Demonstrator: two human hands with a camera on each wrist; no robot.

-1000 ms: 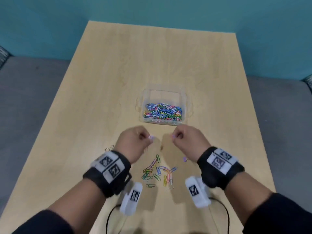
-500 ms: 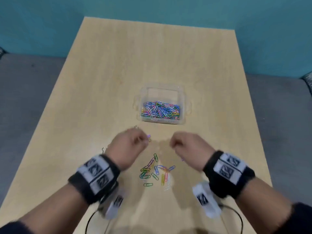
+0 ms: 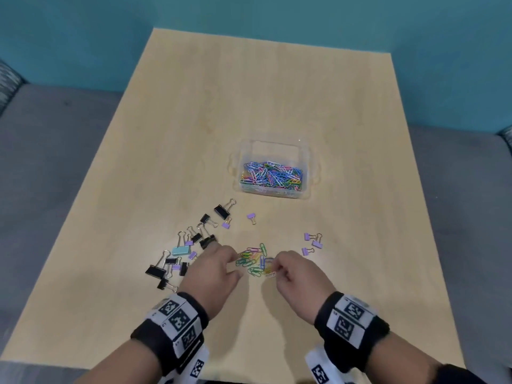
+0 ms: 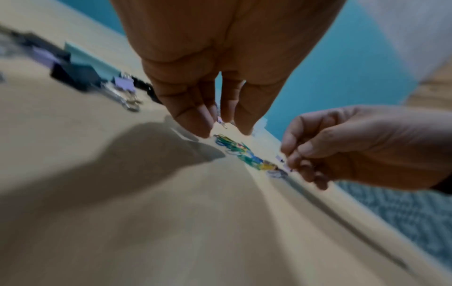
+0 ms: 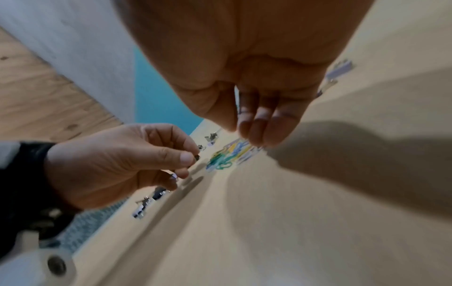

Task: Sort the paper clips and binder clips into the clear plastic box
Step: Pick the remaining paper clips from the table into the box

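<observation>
Here, the head view is showing the whole counter (image 3: pixel 194 134): the clear plastic box (image 3: pixel 307 173) is sitting past the hands, about half filled with coloured paper clips (image 3: pixel 271 176). A loose heap of paper clips (image 3: pixel 253 263) is lying between the left hand (image 3: pixel 213 268) and the right hand (image 3: pixel 299 275). Black, purple and one pale blue binder clips (image 3: pixel 191 245) are lying scattered to the left of the left hand; three small purple binder clips (image 3: pixel 311 242) are lying to the right, well apart from the box.

The wrist views are showing what the head view hides. The left wrist view is showing the right hand's fingers (image 4: pixel 293 152) curling at the edge of the heap, pinching something small, too blurred to name. The right wrist view is showing the left hand's fingers (image 5: pixel 186 156) pinching a small dark item against the thumb, also too blurred to name.

The wrist views are blurred; the box is out of sight in both. Black wristbands (image 3: pixel 171 325) with printed markers are sitting on both wrists.
</observation>
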